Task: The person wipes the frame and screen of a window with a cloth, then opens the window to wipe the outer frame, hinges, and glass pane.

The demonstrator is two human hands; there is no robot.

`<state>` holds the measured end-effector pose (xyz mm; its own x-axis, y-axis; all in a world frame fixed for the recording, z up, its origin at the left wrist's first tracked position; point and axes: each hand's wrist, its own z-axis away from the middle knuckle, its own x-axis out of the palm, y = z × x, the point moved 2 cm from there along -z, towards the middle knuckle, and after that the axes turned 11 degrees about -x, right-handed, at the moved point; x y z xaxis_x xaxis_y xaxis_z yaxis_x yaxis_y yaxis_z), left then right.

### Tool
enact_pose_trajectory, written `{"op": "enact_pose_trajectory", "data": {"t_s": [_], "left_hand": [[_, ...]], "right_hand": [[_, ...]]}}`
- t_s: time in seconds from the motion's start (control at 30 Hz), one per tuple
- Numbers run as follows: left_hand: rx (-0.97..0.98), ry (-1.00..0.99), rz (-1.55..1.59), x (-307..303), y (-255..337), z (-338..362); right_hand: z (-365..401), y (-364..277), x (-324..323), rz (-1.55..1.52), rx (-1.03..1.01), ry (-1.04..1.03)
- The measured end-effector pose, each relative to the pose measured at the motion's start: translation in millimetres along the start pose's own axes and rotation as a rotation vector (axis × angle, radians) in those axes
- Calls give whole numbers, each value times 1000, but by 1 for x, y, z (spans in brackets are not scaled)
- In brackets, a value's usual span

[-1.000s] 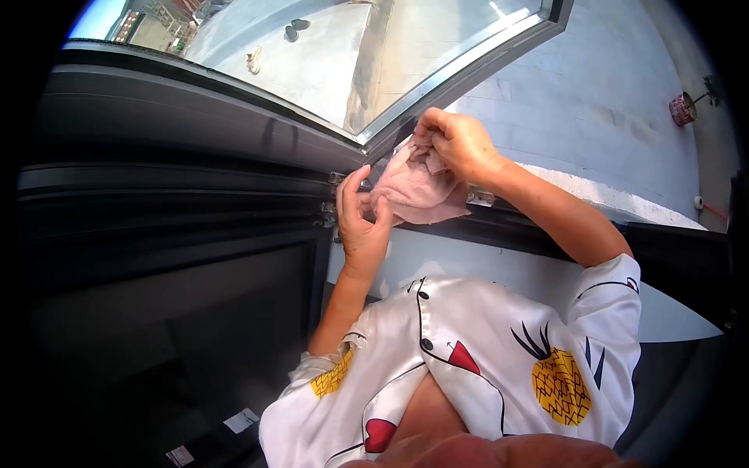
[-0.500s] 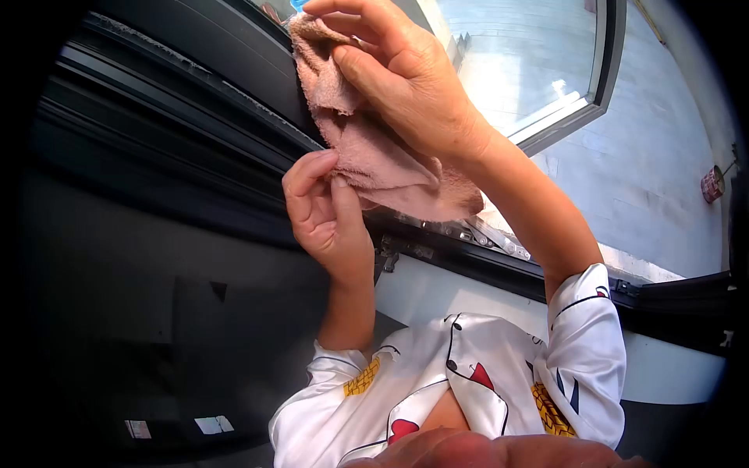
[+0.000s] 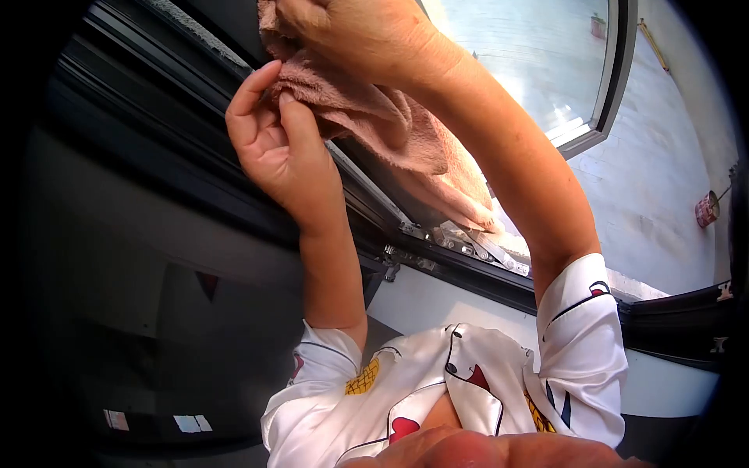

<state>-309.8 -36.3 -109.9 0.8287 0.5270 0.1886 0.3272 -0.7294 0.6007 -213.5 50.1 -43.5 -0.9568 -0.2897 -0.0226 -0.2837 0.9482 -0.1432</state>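
Observation:
A pink terry cloth (image 3: 390,129) hangs between my two hands over the dark window frame (image 3: 183,101). My right hand (image 3: 355,35) grips its upper end at the top of the view, fingers wrapped round the bunched fabric and partly cut off by the edge. Lower and to the left, my left hand (image 3: 273,129) is closed in a pinch on the cloth's edge, thumb and forefinger touching it. The loose end of the cloth drapes down to the right, close to the metal hinge hardware (image 3: 484,246) in the frame's corner.
An open window sash (image 3: 616,78) with glass juts out at upper right. Beyond it lies a pale tiled floor (image 3: 647,171) with a red pot (image 3: 707,209). A dark glossy panel (image 3: 172,312) fills the left side, and a white ledge (image 3: 421,300) runs below the frame.
Both hands have moved up and left along the frame with the cloth. More of its loose end now trails to the lower right, and the hinge hardware shows more fully.

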Motion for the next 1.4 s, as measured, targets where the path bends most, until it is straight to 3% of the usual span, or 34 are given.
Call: {"op": "enact_pose_trajectory", "data": {"t_s": [0.1, 0.4, 0.5, 0.6, 0.63, 0.7, 0.87, 0.9, 1.0, 1.07, 1.1, 1.17, 1.2, 1.3, 1.33, 1.37, 1.4], "left_hand": [[-105, -71, -63, -3, -22, 24], [-556, -348, -226, -42, -81, 155], [-662, -403, -271, -55, -96, 182], [-712, -458, -331, -60, -105, 205], [-722, -480, -360, -62, -112, 210], [-699, -498, -401, -61, -119, 213], [-806, -491, -430, -66, -125, 210], [-800, -439, -321, -64, -116, 203], [-559, -319, -341, -52, -83, 162], [-382, -282, -349, -38, -57, 131], [-309, -249, -288, -31, -48, 112], [-189, -205, -198, -21, -32, 69], [-144, -190, -178, -18, -22, 47], [-29, -134, 30, -4, 15, -9], [7, -135, 43, 3, 29, -28], [12, -131, 96, 10, 39, -49], [22, -128, 146, 18, 54, -70]], "right_hand": [[50, 11, 7, 71, -107, 73], [233, 11, -19, 98, 292, -213], [278, 6, -23, 83, 551, -334], [320, 21, -28, 165, 666, -595], [324, 19, -26, 233, 579, -622], [330, 20, -25, 256, 630, -728], [300, 9, -34, 262, 631, -883], [291, 18, -31, 275, 764, -947], [258, 26, -40, 284, 675, -700], [209, 21, -53, 104, 739, -445], [190, 30, -53, -350, 819, -165], [108, 16, -64, -528, 673, 33], [73, 17, -64, -511, 433, 65], [-33, -7, -52, -322, 244, 58], [-67, 20, -41, -541, 232, -56], [-100, 10, -31, -765, 228, 73], [-130, 8, -30, -674, 100, -7]]}}
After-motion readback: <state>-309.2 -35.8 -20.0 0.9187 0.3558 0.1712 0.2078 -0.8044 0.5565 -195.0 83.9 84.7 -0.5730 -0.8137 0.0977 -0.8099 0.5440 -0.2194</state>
